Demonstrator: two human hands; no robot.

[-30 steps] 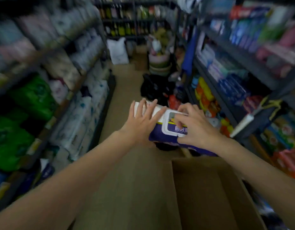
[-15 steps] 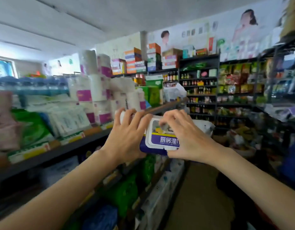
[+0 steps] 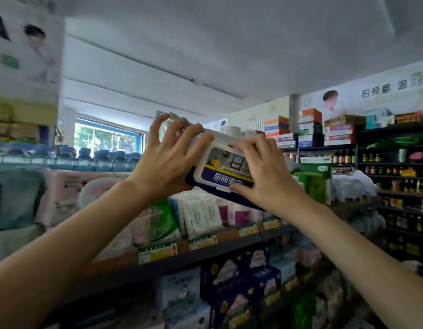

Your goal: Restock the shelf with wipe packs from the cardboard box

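Above the shelf's front edge (image 3: 205, 254), wipe pack (image 3: 226, 172) (white lid facing the camera) gripped at both ends, left hand (image 3: 169, 162) fingers and right hand (image 3: 262, 174) fingers curled round it.

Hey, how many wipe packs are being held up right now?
1. A purple wipe pack with a white flip lid sits between the left hand and right hand, raised above the dark shelf. Another could hide behind it.

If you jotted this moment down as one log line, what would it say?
phase: lifting to shelf | item: blue-and-white plastic wipe pack | left hand: grips pack | right hand: grips pack | placed: not yet
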